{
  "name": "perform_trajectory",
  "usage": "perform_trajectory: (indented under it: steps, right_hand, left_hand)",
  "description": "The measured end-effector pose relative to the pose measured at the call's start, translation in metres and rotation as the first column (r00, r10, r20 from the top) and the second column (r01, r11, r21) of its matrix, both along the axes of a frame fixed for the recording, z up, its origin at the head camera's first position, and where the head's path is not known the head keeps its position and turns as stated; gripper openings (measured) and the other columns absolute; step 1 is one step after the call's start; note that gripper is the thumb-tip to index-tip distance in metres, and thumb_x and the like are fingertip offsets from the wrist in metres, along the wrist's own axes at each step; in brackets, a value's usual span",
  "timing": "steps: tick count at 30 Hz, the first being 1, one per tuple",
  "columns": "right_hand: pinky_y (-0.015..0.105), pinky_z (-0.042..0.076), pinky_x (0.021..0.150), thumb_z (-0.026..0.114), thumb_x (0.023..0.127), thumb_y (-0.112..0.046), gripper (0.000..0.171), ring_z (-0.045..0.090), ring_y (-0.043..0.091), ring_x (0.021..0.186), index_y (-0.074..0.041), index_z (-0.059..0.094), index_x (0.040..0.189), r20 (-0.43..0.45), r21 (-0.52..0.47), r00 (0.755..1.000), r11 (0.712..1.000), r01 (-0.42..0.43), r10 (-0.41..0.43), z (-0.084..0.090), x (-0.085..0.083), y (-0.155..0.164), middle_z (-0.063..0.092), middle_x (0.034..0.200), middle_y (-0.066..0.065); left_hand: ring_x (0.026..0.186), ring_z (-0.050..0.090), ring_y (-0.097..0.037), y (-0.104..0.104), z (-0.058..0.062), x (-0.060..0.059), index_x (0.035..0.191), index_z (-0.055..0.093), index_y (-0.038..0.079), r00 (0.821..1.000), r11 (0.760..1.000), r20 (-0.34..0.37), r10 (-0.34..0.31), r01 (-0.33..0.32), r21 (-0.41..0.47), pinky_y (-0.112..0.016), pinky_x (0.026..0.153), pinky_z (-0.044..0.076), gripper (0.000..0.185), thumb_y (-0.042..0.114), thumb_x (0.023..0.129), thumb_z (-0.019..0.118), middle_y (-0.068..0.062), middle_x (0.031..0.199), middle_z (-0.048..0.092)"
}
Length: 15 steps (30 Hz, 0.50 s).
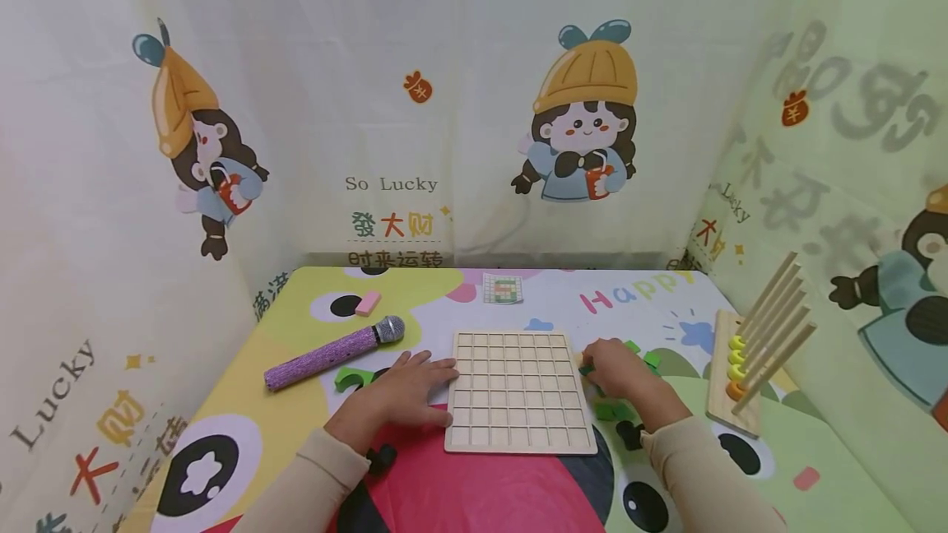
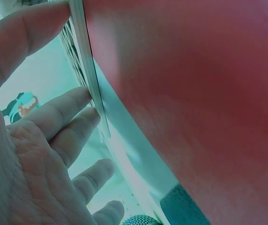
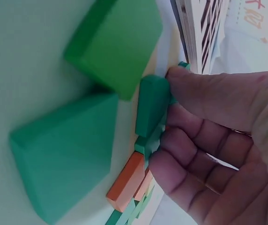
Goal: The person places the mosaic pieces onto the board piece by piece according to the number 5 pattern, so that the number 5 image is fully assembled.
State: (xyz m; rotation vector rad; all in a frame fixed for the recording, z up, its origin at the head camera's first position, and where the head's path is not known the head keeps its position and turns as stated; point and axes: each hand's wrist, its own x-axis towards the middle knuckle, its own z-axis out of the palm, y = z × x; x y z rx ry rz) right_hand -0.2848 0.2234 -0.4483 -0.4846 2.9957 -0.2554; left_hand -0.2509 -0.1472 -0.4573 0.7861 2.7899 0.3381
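Touching board (image 1: 522, 393) edge: L hand (image 1: 415, 389); R hand (image 1: 618, 368) pinching grn blk (image 3: 173, 98), opp. side

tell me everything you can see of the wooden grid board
The wooden grid board is pale, thin and roughly square, with slightly rounded corners and plywood-looking edges. Thin raised strips divide its face into rows of small compartments. It lies flat, face up, on the printed tablecloth. The left hand's fingers touch its left edge; the right hand is beside its right edge.
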Motion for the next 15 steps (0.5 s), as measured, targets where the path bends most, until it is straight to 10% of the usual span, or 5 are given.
perform_trajectory:
  steps: [15]
  right_hand:
    - [0.040,0.055,0.075,0.080,0.088,-0.008,0.010,0.058,0.019,0.075,-0.006,0.070,0.090,0.012,-0.030,1.000,0.999,0.017,-0.016,-0.0058,-0.0044,0.0039,0.067,0.081,0.001]
  left_hand:
    - [0.152,0.033,-0.042,0.0024,0.0030,0.0012,0.151,0.055,0.020,1.000,1.000,0.015,0.014,-0.013,-0.006,-0.066,0.124,0.019,0.075,0.051,0.085,0.075,-0.001,0.162,0.046]
